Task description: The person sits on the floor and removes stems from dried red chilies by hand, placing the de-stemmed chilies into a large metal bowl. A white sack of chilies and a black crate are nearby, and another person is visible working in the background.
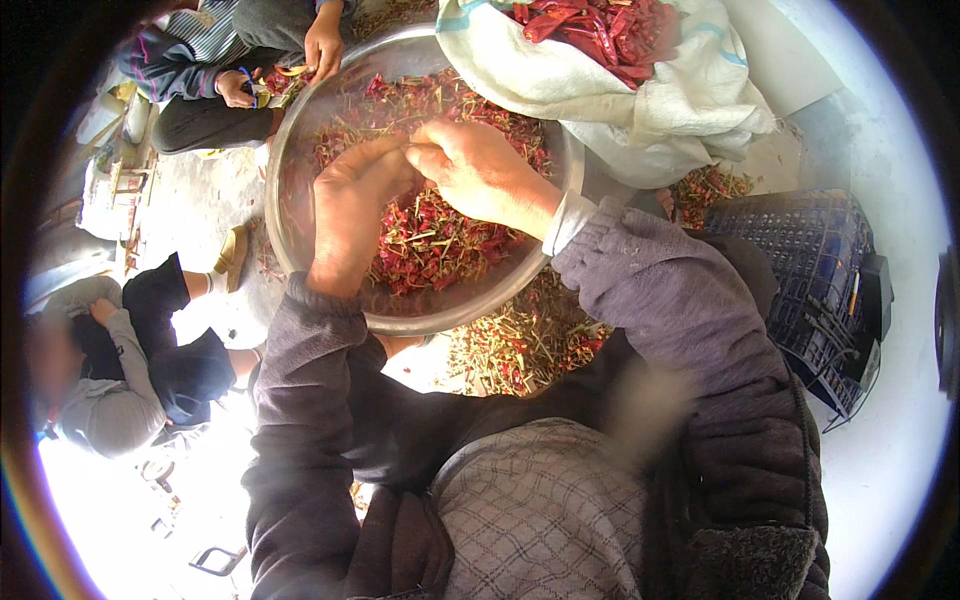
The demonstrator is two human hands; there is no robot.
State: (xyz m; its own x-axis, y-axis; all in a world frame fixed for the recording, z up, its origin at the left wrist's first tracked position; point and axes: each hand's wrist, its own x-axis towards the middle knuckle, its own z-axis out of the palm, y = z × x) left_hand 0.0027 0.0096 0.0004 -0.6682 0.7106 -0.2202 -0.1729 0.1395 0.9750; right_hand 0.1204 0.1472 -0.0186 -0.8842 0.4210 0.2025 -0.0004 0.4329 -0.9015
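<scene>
My left hand (pixel 358 199) and my right hand (pixel 484 172) meet at the fingertips above a wide metal basin (pixel 271 217). Their fingers are bent inward, as in a pinch. Whatever may lie between them is hidden by the fingers and blur. Beneath them, cut or broken dried red chillies (pixel 442 251) mixed with pale stems spread across the basin's bottom. Beyond the right hand, a white woven sack (pixel 600 112) holds whole dried red chillies (pixel 600 34); its folded edge hangs over the basin's rim.
Pale stems and chilli scraps (pixel 525 341) lie heaped between my legs. To the right stands a dark blue plastic crate (pixel 787 225) with cables and black devices. Across the basin, another person's hand (pixel 236 88) holds blue-handled scissors (pixel 249 77). Someone else sits at the left (pixel 112 390).
</scene>
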